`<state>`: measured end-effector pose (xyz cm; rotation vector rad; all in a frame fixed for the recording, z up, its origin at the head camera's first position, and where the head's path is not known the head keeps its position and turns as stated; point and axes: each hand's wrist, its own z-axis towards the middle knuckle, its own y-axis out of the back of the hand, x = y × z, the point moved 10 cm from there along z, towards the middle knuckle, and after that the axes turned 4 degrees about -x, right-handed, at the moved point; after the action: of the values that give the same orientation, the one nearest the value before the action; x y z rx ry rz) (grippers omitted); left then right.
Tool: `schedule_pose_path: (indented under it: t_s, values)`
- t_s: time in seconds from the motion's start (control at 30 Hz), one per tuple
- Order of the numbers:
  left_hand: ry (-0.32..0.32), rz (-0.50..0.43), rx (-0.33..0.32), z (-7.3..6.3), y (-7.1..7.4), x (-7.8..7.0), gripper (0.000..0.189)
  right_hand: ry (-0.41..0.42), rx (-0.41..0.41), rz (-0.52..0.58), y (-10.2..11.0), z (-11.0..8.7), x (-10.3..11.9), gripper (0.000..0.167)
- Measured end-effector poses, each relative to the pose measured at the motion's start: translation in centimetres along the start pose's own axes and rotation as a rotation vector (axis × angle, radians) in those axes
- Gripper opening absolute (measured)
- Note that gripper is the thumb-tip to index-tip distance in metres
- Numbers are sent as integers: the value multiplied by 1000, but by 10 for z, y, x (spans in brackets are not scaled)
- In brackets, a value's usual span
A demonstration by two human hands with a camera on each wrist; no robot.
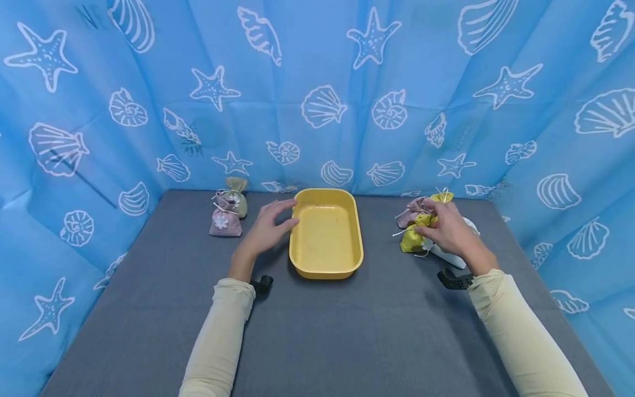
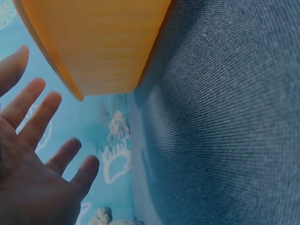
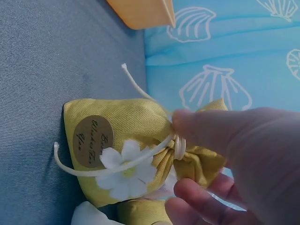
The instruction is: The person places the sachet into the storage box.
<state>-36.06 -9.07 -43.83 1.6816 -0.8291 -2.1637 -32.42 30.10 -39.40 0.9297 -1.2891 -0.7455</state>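
My right hand pinches the tied neck of a yellow drawstring sachet between thumb and fingers. In the right wrist view this sachet shows a white cord, a white flower and a round brown label; its base is at the table. Beside it are a pink sachet, another yellow sachet and a white object, partly hidden by the hand. My left hand is at the left rim of a yellow tray, fingers spread and holding nothing; whether a fingertip touches the rim I cannot tell.
Two pink sachets, the front one bearing a white flower, and a green-beige sachet stand at the table's back left. A blue curtain with shell prints hangs behind and beside the grey table.
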Motion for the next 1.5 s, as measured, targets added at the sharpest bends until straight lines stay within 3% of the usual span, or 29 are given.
schedule_pose_path:
  t_s: [0.1,0.3,0.63,1.03,1.3,1.5]
  values:
    - [11,-44,5,-2,-3,3,55,0,0,-31,-2,-3,-2,62]
    - [15,-61,21,-6,-10,10,52,81,-29,-31,-4,-6,5,42]
    - [13,-104,70,-8,-14,13,48,132,-57,-7,-2,-7,9,27]
    - [51,-111,98,-9,-18,19,55,147,-96,10,3,-8,15,23]
    - [-15,-143,120,-8,-20,15,52,72,-59,54,4,-10,12,28]
    - [-4,-130,128,-10,-20,14,54,19,-82,90,13,-12,15,37]
